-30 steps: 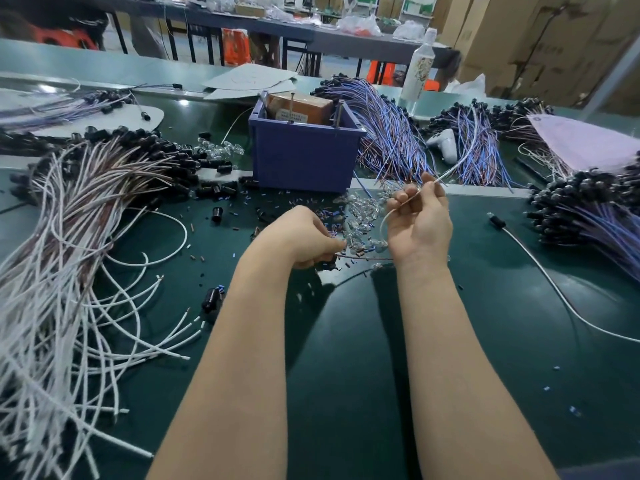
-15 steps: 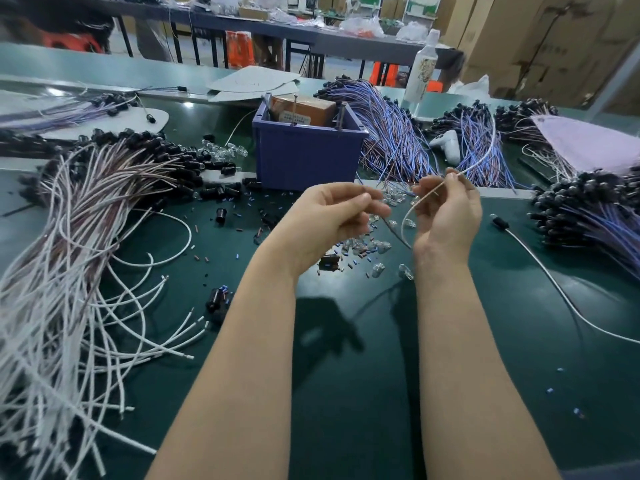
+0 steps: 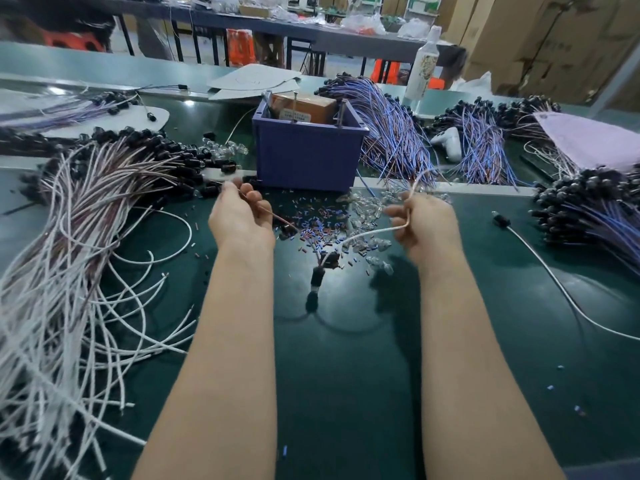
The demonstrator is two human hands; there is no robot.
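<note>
The left hand (image 3: pixel 239 216) and right hand (image 3: pixel 426 220) pinch the wire (image 3: pixel 367 233) in curled fingers. It looks light and limp, best held near its black cap (image 3: pixel 317 278)

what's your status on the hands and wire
Left hand pinching thin lead, right hand gripping white wire. Black cap dangling below, between hands. Loose parts scattered underneath.
</note>
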